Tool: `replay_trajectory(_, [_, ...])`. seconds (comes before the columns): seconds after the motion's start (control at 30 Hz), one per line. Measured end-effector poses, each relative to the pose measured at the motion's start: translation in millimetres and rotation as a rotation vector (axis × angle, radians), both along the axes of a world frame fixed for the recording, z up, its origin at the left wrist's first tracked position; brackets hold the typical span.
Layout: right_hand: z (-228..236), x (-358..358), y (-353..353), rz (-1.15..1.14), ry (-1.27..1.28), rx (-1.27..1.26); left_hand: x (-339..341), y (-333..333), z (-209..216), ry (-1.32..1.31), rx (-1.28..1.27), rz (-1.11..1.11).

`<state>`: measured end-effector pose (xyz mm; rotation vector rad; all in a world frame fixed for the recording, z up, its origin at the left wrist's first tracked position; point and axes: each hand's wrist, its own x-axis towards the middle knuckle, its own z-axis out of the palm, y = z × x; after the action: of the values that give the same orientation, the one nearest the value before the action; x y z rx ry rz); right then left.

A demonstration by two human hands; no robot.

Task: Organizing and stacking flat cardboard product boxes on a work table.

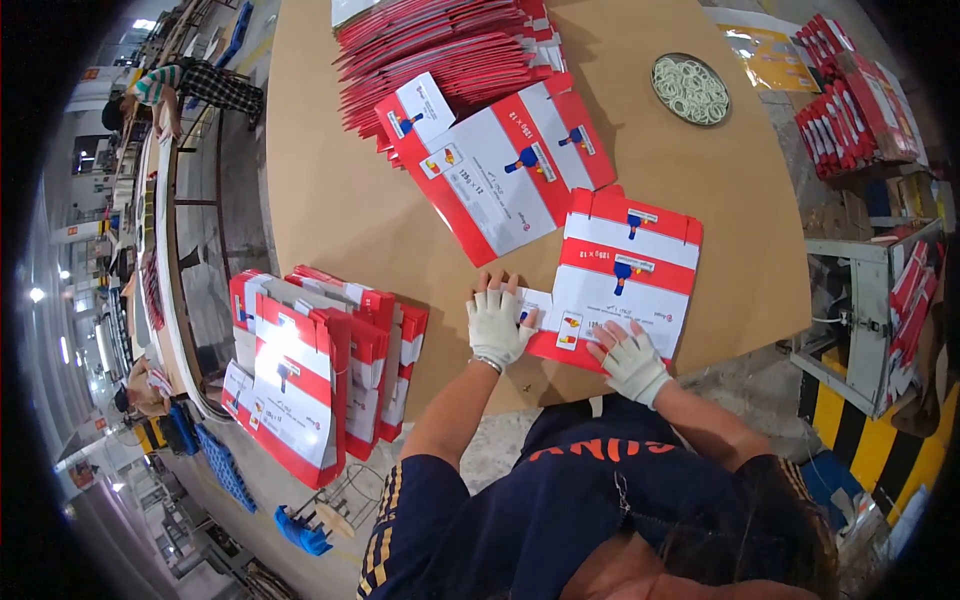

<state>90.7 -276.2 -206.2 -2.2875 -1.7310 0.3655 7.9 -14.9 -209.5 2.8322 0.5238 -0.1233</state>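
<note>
Leaning in at the near edge, a person in a dark navy short-sleeved shirt (610,490) has both hands, in off-white fingerless gloves, palm-down over the work. The right hand (634,366) lies with fingers spread on the near edge of a flat red-and-white printed cardboard carton (626,285); the left hand (497,325), fingers extended and slightly parted, is at the small white side flap (536,303) of that carton. Neither hand is closed around anything, though how firmly they press cannot be told. The carton lies on the brown surface (340,200), directly before the person. To the left, at the near corner, stands a bundle of folded red-and-white cartons (330,370), glare on its front panel. Just beyond the carton under the hands, a second flat red-and-white carton (505,165) lies tilted, its upper part against a tall pile of flattened red-edged cartons (440,70). Near the right far side sits a round shallow dish (697,123) heaped with pale ring-shaped bands (690,88). Off the surface on the right are a grey metal cabinet (850,310) and, farther back, more red-and-white cartons (840,130). Well away at upper left, a co-worker in a striped top and checked trousers (215,90) bends over a long bench.
</note>
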Motion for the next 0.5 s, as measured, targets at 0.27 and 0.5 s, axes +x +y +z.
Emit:
replay_trajectory(0.27, [5.4, 28.7, -3.3, -0.491, 0.093, 0.239, 52.7, -18.4, 29.7, 0.363, -0.194, -0.132])
replay_trajectory(0.5, [-40.3, 66.6, -34.6, -1.234, 0.805, 0.514, 81.3, -26.3, -5.8, 0.238, -0.610, 0.341])
